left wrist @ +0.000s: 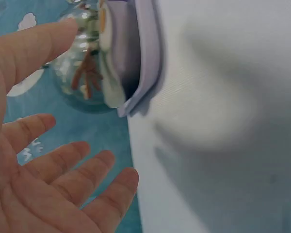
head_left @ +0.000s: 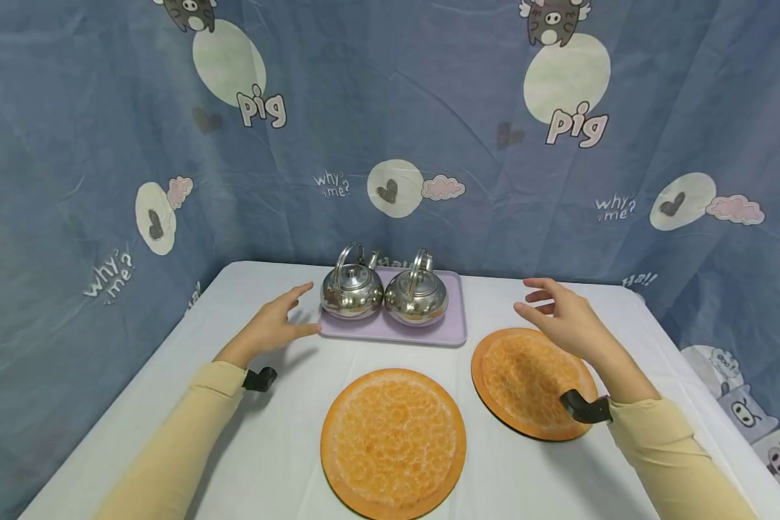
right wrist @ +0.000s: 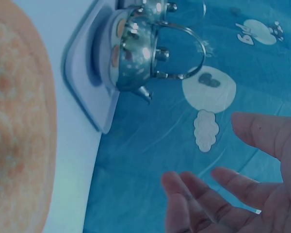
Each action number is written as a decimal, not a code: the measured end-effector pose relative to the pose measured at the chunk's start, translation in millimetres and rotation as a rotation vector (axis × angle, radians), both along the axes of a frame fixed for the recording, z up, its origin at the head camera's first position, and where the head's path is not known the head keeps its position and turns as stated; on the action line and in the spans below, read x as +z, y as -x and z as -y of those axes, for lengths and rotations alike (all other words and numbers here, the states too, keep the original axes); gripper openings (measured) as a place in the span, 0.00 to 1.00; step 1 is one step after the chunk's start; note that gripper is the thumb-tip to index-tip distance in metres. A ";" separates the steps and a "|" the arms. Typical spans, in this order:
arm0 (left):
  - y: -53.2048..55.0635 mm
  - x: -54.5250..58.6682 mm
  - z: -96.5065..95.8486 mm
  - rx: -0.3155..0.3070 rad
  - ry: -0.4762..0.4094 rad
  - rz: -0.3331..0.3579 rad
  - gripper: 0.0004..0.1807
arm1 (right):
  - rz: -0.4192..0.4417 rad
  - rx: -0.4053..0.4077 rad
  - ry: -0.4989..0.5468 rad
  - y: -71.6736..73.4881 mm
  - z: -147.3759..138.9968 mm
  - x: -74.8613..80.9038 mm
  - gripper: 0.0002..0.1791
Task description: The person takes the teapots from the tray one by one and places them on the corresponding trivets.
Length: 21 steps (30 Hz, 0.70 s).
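got left hand (head_left: 269,328) spread, holding nothing, just beside lilac tray (head_left: 390,331) and left kettle (head_left: 352,295); can't tell if touching tray. got right hand (head_left: 568,318) loosely bent, holding nothing, well apart from right kettle (head_left: 416,302). see both kettles on tray, between hands, nearer left.

Right of the left hand (head_left: 269,328), two kettles (head_left: 352,295) gleam in mirror-bright metal on a smooth, plastic-looking tray (head_left: 390,333); round mats (head_left: 393,444) below and left of the right hand (head_left: 568,318) look matt; beneath, matt tablecloth (head_left: 266,448); beyond, creased, dull cloth curtain (head_left: 429,108)
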<state>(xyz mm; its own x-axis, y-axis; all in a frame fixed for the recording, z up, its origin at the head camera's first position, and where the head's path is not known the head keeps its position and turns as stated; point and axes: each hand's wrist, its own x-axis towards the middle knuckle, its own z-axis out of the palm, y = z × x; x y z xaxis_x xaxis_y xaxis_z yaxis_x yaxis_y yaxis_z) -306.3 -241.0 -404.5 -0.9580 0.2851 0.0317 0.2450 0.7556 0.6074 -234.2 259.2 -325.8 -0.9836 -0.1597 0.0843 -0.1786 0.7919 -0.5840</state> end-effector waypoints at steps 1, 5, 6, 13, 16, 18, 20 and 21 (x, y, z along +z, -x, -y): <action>0.6 -2.3 -1.4 -0.001 -0.002 0.010 0.52 | 0.002 0.001 0.006 0.4 0.7 -0.2 0.38; 3.7 -12.2 -4.3 0.010 0.010 0.043 0.52 | 0.015 0.011 0.034 2.3 4.0 -2.2 0.37; 4.5 -14.2 -4.3 0.010 0.014 0.050 0.53 | 0.022 0.013 0.042 2.7 4.8 -2.6 0.38; 13.8 -29.3 3.0 0.017 0.037 0.085 0.54 | 0.077 0.010 0.124 11.2 14.1 -3.3 0.37; 15.4 -30.8 3.3 0.031 0.028 0.110 0.52 | 0.081 0.021 0.149 16.2 19.7 -3.4 0.36; 15.0 -30.0 2.0 0.029 0.029 0.130 0.51 | 0.084 0.026 0.156 18.1 22.5 -3.3 0.36; 14.8 -29.0 -0.7 0.024 0.035 0.143 0.50 | 0.085 0.024 0.161 19.5 23.6 -3.4 0.35; 15.1 -28.9 -2.4 0.018 0.040 0.145 0.49 | 0.087 0.022 0.165 20.0 23.7 -3.3 0.35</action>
<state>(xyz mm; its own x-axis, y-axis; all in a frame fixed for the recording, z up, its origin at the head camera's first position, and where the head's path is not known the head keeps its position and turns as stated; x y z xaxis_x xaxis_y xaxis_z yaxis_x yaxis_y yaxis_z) -321.4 -238.6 -433.5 -0.9566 0.2662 -0.1182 0.1432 0.7833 0.6049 -254.2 235.5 -329.1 -0.9847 -0.1725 0.0261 -0.1383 0.6805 -0.7196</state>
